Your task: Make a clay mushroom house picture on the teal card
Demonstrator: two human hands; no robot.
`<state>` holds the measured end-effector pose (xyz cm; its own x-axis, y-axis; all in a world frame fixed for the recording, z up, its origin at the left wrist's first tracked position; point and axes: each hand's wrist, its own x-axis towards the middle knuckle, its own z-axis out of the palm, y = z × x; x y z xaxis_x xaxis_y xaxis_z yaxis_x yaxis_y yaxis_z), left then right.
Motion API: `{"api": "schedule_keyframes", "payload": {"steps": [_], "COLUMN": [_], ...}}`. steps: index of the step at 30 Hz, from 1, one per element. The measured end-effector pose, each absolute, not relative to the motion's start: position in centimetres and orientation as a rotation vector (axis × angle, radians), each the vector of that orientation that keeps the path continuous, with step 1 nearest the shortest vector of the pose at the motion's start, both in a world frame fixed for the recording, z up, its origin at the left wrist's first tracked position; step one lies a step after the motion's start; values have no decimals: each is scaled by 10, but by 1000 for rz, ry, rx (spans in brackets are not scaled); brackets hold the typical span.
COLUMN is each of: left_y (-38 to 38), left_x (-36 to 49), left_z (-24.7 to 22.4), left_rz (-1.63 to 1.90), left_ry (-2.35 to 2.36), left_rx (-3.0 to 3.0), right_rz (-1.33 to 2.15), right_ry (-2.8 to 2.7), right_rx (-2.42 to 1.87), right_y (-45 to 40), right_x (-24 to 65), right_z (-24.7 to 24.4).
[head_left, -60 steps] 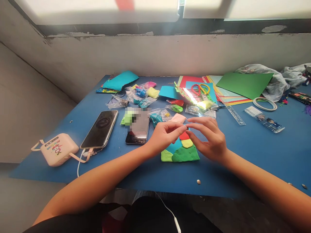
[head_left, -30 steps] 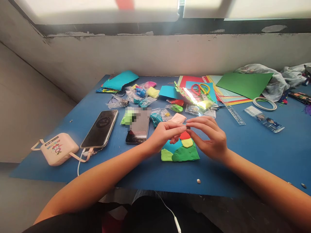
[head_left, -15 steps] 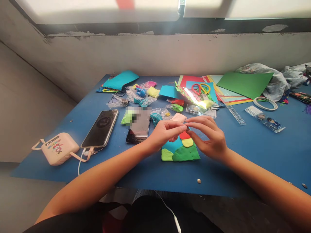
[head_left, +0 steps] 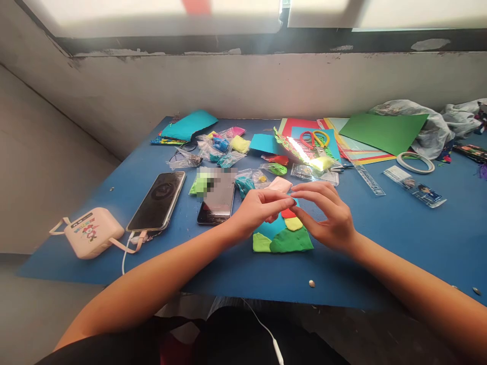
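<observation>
My left hand (head_left: pixel 262 208) and my right hand (head_left: pixel 327 214) meet fingertip to fingertip above a small clay picture. Thumb and fingers of each are closed in a pinch around a tiny dark piece (head_left: pixel 293 202); the fingertips mostly cover it, so I cannot tell its kind. Beneath them lies the clay picture (head_left: pixel 291 240), a light-blue sheet with green hills along its near edge and a yellow and a red patch at the right. Its upper part is hidden by my hands. A pale pink block (head_left: pixel 280 184) sits just beyond my fingers.
Left of my hands lie a dark phone (head_left: pixel 216 205), another phone (head_left: pixel 157 202) and a pink power bank (head_left: pixel 94 233). Behind are clay bags (head_left: pixel 240 144), scissors (head_left: pixel 319 142) and coloured papers (head_left: pixel 384 133). A clear ruler (head_left: pixel 367 177) and tape roll (head_left: pixel 415 162) are at the right.
My fingertips have shifted very slightly around the tiny dark piece. Everything else on the table stays where it was.
</observation>
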<state>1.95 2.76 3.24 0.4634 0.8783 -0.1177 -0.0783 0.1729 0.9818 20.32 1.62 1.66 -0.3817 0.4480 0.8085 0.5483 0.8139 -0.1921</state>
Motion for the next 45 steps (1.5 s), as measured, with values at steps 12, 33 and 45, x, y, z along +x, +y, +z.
{"api": "schedule_keyframes", "payload": {"steps": [12, 33, 45], "left_y": [32, 1, 1], "left_x": [22, 4, 4], "left_z": [29, 14, 10], "left_rz": [821, 873, 846], "left_ry": [807, 498, 615], "left_rx": [1104, 3090, 3013], "right_rz": [-96, 244, 230], "right_ry": [-2011, -2314, -2335], "right_rx": [-759, -788, -828], "right_y": [17, 1, 2], "right_x": [202, 239, 237], "right_z": [20, 5, 5]}}
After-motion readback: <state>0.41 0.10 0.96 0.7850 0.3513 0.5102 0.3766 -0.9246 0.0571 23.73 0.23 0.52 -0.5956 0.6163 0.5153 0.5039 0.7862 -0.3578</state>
